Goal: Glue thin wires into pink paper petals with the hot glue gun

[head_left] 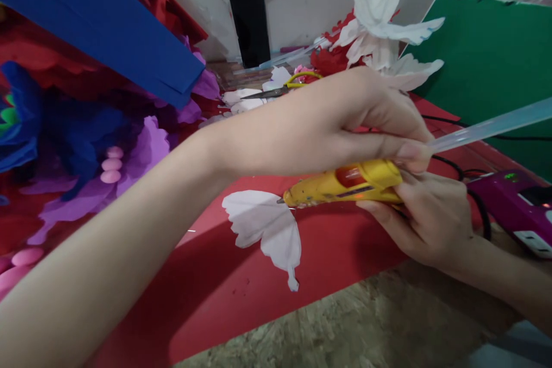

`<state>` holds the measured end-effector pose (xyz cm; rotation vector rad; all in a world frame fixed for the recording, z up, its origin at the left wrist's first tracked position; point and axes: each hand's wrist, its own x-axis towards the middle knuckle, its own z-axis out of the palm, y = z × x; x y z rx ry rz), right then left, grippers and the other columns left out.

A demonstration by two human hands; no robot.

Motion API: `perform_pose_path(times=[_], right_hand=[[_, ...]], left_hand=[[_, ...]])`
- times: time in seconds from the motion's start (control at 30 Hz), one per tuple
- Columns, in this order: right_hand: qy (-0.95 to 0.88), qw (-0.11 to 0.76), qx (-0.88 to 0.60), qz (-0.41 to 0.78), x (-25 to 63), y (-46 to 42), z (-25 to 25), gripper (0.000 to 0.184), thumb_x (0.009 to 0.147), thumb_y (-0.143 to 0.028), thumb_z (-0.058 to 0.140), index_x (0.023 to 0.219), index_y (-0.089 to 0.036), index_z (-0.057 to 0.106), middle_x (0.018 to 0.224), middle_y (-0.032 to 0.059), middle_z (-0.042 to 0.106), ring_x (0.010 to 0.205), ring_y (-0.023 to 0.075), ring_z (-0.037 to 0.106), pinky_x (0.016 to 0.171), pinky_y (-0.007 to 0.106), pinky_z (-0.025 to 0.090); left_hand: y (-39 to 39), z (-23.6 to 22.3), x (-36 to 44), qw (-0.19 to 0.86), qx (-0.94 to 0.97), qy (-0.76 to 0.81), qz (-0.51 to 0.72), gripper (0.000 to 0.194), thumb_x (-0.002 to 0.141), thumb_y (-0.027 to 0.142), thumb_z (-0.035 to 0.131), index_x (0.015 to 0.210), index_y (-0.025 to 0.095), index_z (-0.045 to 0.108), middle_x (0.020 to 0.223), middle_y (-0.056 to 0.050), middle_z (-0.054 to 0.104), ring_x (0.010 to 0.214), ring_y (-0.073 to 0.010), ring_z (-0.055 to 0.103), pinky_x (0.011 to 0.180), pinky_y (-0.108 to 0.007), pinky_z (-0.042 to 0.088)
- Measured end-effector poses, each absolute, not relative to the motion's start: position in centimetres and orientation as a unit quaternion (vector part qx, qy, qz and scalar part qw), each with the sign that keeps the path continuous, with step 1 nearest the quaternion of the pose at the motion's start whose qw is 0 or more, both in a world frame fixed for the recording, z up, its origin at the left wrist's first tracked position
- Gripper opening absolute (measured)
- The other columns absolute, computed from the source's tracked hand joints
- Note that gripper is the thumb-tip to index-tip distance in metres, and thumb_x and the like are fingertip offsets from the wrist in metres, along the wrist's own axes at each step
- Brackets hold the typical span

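My right hand (pixel 435 218) is wrapped round the handle of a yellow glue gun (pixel 340 184), its nozzle pointing left. The nozzle tip is at the upper edge of a white paper butterfly wing (pixel 267 230); whether it touches the paper I cannot tell. Reaching across above the gun, my left hand (pixel 375 121) pinches a clear glue stick (pixel 495 123) between thumb and fingers at the gun's back end. The rest of the stick runs off to the right. The wing lies on the red sheet (pixel 328 264).
Yellow-handled scissors (pixel 297 81) lie on white paper scraps behind my left forearm. A black phone (pixel 249 17) leans on the wall. White paper butterflies (pixel 379 23) stand beside a green board (pixel 491 52). A purple power strip (pixel 513 207) with cables sits right. Blue card (pixel 99 23) and purple paper (pixel 146 149) are left.
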<state>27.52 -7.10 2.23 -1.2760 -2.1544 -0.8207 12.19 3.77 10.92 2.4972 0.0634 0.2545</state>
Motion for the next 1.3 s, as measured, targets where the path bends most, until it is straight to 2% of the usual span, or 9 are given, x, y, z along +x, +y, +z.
perform_pose_path(times=[0.3, 0.43, 0.5, 0.6, 0.7, 0.87, 1.0, 1.23, 1.3], right_hand=[[-0.78, 0.25, -0.5, -0.281, 27.3, -7.1, 2.2, 0.022, 0.092, -0.031, 0.035, 0.08, -0.018, 0.048, 0.058, 0.0026, 0.057, 0.047, 0.0135, 0.053, 0.04, 0.026, 0.031], [-0.775, 0.241, -0.51, -0.285, 27.4, -7.1, 2.1, 0.024, 0.093, -0.033, 0.033, 0.08, -0.018, 0.048, 0.055, 0.0016, 0.057, 0.047, 0.0142, 0.055, 0.041, 0.027, 0.031], [-0.776, 0.239, -0.51, -0.283, 27.4, -7.1, 2.1, 0.025, 0.094, -0.033, 0.031, 0.08, -0.019, 0.047, 0.056, 0.002, 0.058, 0.047, 0.0139, 0.055, 0.041, 0.026, 0.031], [-0.774, 0.24, -0.518, -0.275, 27.4, -7.1, 2.0, 0.028, 0.094, -0.034, 0.03, 0.079, -0.019, 0.047, 0.061, 0.0041, 0.06, 0.048, 0.0135, 0.055, 0.041, 0.027, 0.03], [-0.775, 0.239, -0.525, -0.259, 27.3, -7.2, 2.1, 0.029, 0.094, -0.035, 0.029, 0.08, -0.018, 0.048, 0.065, 0.0055, 0.062, 0.049, 0.013, 0.055, 0.041, 0.027, 0.028], [-0.777, 0.232, -0.52, -0.268, 27.4, -7.2, 2.1, 0.028, 0.095, -0.034, 0.03, 0.08, -0.017, 0.048, 0.066, 0.0062, 0.062, 0.047, 0.0114, 0.052, 0.04, 0.028, 0.024], [-0.778, 0.234, -0.507, -0.288, 27.2, -7.0, 2.0, 0.028, 0.095, -0.033, 0.029, 0.077, -0.018, 0.044, 0.058, 0.0025, 0.055, 0.04, 0.01, 0.043, 0.038, 0.026, 0.025], [-0.765, 0.249, -0.528, -0.272, 27.1, -6.9, 2.2, 0.028, 0.095, -0.034, 0.029, 0.07, -0.023, 0.035, 0.046, -0.0045, 0.037, 0.038, 0.012, 0.037, 0.038, 0.023, 0.028], [-0.769, 0.242, -0.529, -0.264, 26.9, -6.9, 2.0, 0.028, 0.095, -0.036, 0.028, 0.071, -0.023, 0.035, 0.047, -0.0042, 0.037, 0.038, 0.0122, 0.037, 0.037, 0.024, 0.026]], left_hand=[[3.3, 11.4, 12.7, 0.224, 0.959, 0.078, 0.158, 0.021, 0.083, 0.021, 0.052, 0.076, 0.015, 0.071, 0.079, 0.002, 0.069, 0.083, -0.0134, 0.064, 0.078, -0.022, 0.047], [2.9, 11.6, 13.1, 0.179, 0.962, 0.116, 0.17, 0.037, 0.082, 0.033, 0.043, 0.07, 0.01, 0.069, 0.071, 0.003, 0.064, 0.081, -0.0143, 0.064, 0.076, -0.029, 0.044], [2.7, 11.7, 13.2, 0.158, 0.964, 0.138, 0.166, 0.032, 0.077, 0.037, 0.052, 0.068, 0.011, 0.069, 0.067, 0.005, 0.061, 0.078, -0.0123, 0.063, 0.073, -0.026, 0.043], [2.3, 12.5, 13.3, 0.159, 0.962, 0.174, 0.135, 0.024, 0.072, 0.032, 0.057, 0.07, 0.011, 0.069, 0.064, 0.007, 0.058, 0.084, -0.0137, 0.063, 0.069, -0.022, 0.04], [1.9, 13.6, 13.3, 0.203, 0.953, 0.208, 0.082, 0.04, 0.079, 0.019, 0.032, 0.067, 0.007, 0.068, 0.07, 0.005, 0.059, 0.095, -0.0188, 0.062, 0.069, -0.023, 0.037], [2.2, 14.1, 13.5, 0.201, 0.956, 0.198, 0.077, 0.022, 0.071, 0.01, 0.049, 0.068, 0.011, 0.071, 0.072, 0.007, 0.065, 0.089, -0.0144, 0.064, 0.067, -0.017, 0.039], [2.7, 13.5, 14.0, 0.177, 0.959, 0.208, 0.068, 0.014, 0.068, 0.014, 0.057, 0.068, 0.015, 0.071, 0.071, 0.01, 0.066, 0.081, -0.0105, 0.066, 0.065, -0.016, 0.039], [2.2, 12.5, 14.2, 0.193, 0.945, 0.238, 0.118, 0.039, 0.075, 0.023, 0.033, 0.079, 0.011, 0.07, 0.093, 0.012, 0.064, 0.094, -0.0171, 0.064, 0.063, -0.015, 0.033], [2.3, 12.1, 14.0, 0.209, 0.946, 0.195, 0.153, 0.034, 0.076, 0.028, 0.04, 0.076, 0.012, 0.07, 0.09, 0.011, 0.065, 0.097, -0.0184, 0.063, 0.063, -0.015, 0.035]])
